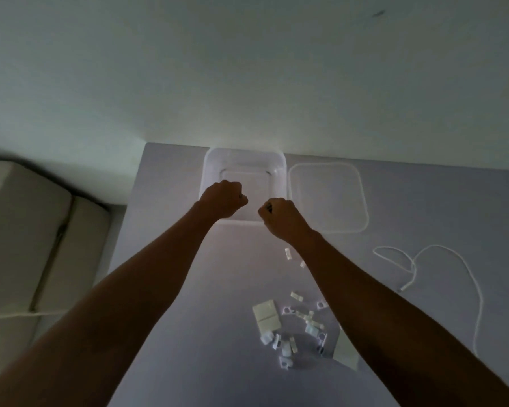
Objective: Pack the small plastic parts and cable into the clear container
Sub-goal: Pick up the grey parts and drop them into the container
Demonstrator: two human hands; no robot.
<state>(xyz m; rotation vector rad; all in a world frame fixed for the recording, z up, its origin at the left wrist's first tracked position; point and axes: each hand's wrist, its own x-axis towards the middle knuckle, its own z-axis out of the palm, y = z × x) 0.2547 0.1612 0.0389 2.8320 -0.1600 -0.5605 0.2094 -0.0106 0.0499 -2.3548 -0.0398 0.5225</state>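
Observation:
The clear container point(218, 160) stands open at the table's far edge against the wall. My left hand point(222, 199) is a closed fist over its near left part. My right hand point(279, 217) is also a closed fist, over the container's near right corner. Whatever the fists may enclose is hidden. Several small white plastic parts point(294, 333) lie scattered on the table under my right forearm, and two more point(288, 254) sit closer to the container. The white cable point(441, 259) lies loosely looped at the right.
The container's clear lid point(329, 198) lies flat just right of the container. Flat white pads point(265, 317) lie among the parts. A beige cushioned seat point(27, 230) is beyond the table's left edge. A plain wall rises behind the table.

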